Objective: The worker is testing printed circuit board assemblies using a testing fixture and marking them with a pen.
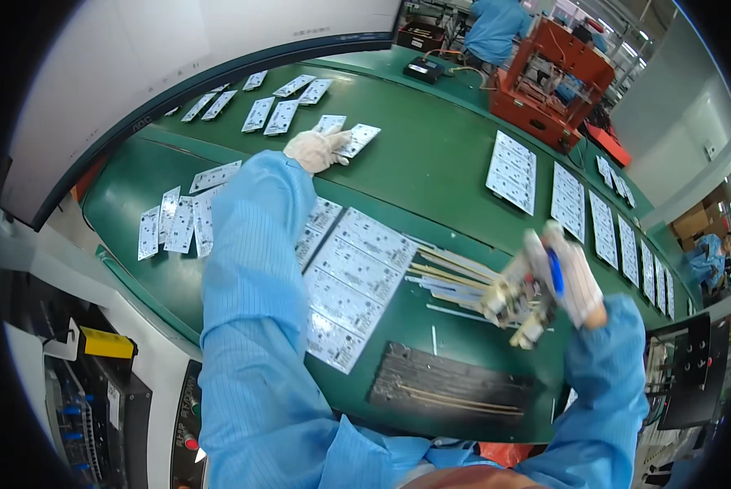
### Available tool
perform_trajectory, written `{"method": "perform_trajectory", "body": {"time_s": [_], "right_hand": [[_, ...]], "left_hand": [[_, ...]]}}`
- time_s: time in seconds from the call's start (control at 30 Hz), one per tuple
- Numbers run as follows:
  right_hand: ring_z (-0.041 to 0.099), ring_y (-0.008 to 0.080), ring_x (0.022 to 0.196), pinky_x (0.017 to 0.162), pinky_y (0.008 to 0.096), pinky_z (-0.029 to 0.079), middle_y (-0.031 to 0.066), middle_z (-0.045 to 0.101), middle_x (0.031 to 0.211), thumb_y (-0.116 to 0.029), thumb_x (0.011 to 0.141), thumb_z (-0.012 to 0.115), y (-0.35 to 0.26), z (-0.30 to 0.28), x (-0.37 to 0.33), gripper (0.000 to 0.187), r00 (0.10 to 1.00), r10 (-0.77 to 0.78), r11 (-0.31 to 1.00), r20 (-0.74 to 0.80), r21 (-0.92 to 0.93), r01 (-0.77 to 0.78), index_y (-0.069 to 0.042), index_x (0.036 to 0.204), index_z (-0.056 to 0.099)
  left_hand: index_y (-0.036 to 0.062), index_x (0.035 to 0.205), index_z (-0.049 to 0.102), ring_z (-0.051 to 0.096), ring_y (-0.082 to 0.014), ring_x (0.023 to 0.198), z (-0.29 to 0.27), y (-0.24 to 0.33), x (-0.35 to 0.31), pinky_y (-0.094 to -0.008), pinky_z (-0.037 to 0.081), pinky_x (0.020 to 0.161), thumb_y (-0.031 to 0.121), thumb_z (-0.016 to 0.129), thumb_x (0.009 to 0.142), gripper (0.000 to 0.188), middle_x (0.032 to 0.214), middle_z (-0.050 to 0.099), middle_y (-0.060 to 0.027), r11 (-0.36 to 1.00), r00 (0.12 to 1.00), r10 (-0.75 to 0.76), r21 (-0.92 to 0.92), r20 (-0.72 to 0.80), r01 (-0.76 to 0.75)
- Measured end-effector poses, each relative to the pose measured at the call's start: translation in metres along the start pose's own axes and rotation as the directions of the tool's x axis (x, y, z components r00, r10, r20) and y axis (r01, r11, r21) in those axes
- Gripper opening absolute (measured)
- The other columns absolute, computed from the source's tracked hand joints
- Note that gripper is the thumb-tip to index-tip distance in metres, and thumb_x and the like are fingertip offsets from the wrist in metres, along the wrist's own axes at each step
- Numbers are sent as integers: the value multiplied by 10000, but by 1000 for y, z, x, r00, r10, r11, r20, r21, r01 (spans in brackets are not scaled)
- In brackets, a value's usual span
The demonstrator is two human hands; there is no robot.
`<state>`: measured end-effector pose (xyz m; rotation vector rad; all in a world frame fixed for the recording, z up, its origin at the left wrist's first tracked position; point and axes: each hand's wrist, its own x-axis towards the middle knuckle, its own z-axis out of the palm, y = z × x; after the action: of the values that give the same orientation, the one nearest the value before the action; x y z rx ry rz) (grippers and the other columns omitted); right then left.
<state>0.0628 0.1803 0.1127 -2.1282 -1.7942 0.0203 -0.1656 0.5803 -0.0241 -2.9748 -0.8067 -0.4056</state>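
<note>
The left hand (318,151), in a pale, wrinkled fabric glove, has its fingers at the near end of a small board (361,139), a thin white slat with dark specks, on the table's far side; whether they pinch it or merely touch, I cannot tell. The right hand (575,279), in a similar glove, is curled round a slim, smooth blue tool (556,272). Against its fingers sits a blurred cluster (508,303) of pale and metallic bits; I cannot tell if that is gripped too.

Under the cluster, thin straight strips (456,277), tan and whitish, fan over the glossy green table (426,183). Beside them lies a panel (360,281), flat and rectangular, scored into speckled sections. Nearer the body, a dark slab (447,381), rough and scuffed, bears two slender strips. Both sleeves (255,244) are finely striped blue cloth.

Beyond, an open red case (536,94) holds metal parts and wiring. A dark crate (421,36) stands farther back, its contents too small to tell.
</note>
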Motion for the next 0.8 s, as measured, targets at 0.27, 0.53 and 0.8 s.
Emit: {"method": "perform_trajectory", "body": {"time_s": [0.27, 0.53, 0.8], "right_hand": [[634, 403, 860, 746, 465, 506, 255, 633, 952, -368, 951, 472, -12, 127, 296, 342, 964, -103, 987, -244, -143, 69, -35, 965, 550], [647, 372, 956, 783, 454, 524, 252, 657, 985, -636, 870, 461, -67, 221, 400, 700, 989, 51, 984, -139, -160, -73, 5, 1120, 588], [627, 386, 966, 857, 405, 496, 227, 648, 1006, -296, 849, 652, -35, 264, 380, 332, 991, -40, 989, -129, 133, 57, -29, 1046, 635]], "left_hand": [[302, 1293, 542, 590, -303, 1102, 13, -20, -2, -416, 474, 921, 531, 549, 863, 487, 1403, 464, -100, 996, 997, 70, -59, -21, -71], [247, 1321, 545, 431, -205, 1305, 24, -28, 8, -360, 462, 962, 468, 594, 845, 527, 1387, 504, 22, 995, 995, 97, -22, -21, -98], [259, 1290, 579, 462, -211, 1276, 20, -9, -4, -359, 451, 963, 483, 591, 837, 506, 1341, 548, 3, 999, 998, 35, 0, 45, -35]]}}
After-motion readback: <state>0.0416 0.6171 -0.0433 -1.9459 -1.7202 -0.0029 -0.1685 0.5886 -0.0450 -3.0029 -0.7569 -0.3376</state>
